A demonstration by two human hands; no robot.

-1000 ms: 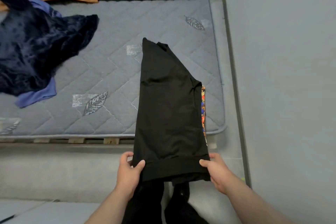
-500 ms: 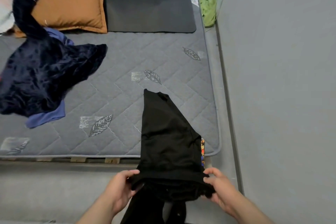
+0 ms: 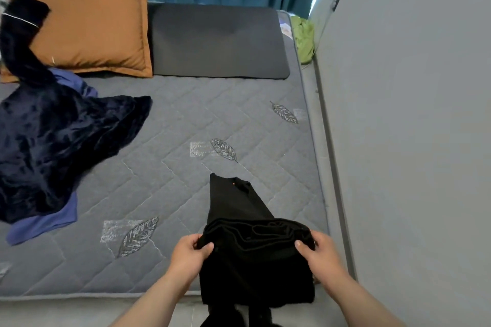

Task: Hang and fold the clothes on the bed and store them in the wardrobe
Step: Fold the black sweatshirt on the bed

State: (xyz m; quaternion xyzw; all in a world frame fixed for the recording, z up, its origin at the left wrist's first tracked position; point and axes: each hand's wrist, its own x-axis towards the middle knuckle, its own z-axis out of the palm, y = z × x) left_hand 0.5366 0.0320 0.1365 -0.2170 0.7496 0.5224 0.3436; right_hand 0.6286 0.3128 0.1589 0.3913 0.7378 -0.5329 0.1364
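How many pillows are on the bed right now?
2. The orange pillow lies at the head of the bed, on the left, partly under the navy garment; the dark grey pillow lies beside it on its right. More may lie out of view leftward.

Single head view, looking forward-down over bed (image 3: 186, 119), hands (image 3: 190, 252) close below.

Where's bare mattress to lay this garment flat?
Bare mattress runs through the middle, from the black garment up to the dark grey pillow, between the navy velvet garment and the wall-side edge. Crowded left: navy velvet over a blue garment.
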